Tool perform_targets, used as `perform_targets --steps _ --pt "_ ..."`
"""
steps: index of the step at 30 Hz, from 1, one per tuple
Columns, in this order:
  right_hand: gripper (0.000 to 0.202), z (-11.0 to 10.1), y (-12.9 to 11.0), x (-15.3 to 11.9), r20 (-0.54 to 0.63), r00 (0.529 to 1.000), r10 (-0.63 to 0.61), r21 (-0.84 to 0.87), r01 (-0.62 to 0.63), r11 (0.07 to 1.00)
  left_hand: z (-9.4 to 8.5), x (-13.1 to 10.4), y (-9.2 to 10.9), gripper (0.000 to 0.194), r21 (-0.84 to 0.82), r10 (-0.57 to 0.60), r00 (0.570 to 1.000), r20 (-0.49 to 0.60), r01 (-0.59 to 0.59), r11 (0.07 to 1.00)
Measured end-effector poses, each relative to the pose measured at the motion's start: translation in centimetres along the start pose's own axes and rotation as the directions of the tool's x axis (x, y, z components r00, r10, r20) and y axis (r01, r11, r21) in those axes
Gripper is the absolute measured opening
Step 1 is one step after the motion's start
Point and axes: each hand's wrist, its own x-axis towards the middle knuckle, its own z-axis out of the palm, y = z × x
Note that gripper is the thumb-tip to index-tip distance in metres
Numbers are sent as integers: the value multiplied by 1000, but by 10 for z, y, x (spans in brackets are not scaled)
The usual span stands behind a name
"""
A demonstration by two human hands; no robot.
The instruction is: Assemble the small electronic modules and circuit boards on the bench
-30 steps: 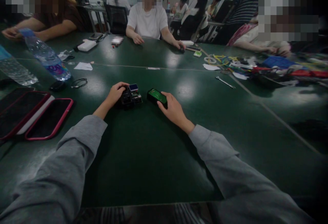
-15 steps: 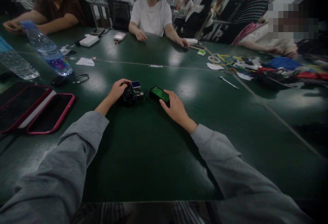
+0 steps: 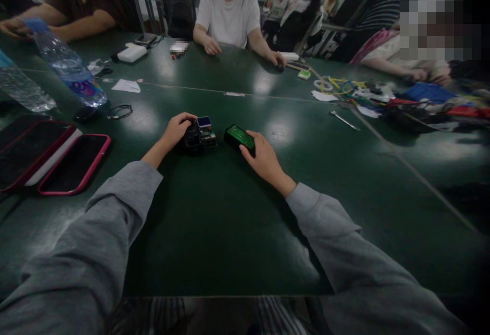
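On the green table [image 3: 229,243], my left hand [image 3: 176,133] is closed on a black electronic device [image 3: 193,138] with a small screen and an exposed circuit board on its right side. The fingers on its far side are partly hidden. To the right, my right hand [image 3: 264,159] grips a black case with a green circuit board [image 3: 240,137] in it, thumb on the near edge and fingers along the far one. A small gap of table separates the two devices.
Phones in red cases [image 3: 74,164] and water bottles [image 3: 82,82] stand at the left. A wrench [image 3: 344,120] lies to the right, before a heap of cables [image 3: 398,102]. Across the table sits a person in a white shirt [image 3: 228,16]; others sit at both sides.
The view has shifted slightly, so most of the table appears a little higher. Both hands keep their hold on the two devices, with hardly any movement.
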Motion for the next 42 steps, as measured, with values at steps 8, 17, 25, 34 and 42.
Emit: perform_targets --steps 8,17,25,34,42 --pt "51 -2 -2 0 8 1000 7 12 -7 1000 -1 1 -1 27 8 0 1000 2 -1 1000" --pt "51 0 1 0 8 1000 3 2 -3 1000 0 -2 2 27 3 3 1000 5 -3 1000" --pt "51 2 2 0 -8 1000 -14 -1 14 1000 0 -1 3 27 13 -2 1000 -6 3 1000" --pt "51 3 3 0 -5 1000 -3 12 3 1000 0 0 0 28 44 14 1000 -7 -14 999" --pt "50 1 2 1 -35 999 11 -2 -11 1000 -2 -1 2 29 34 10 1000 18 -11 999"
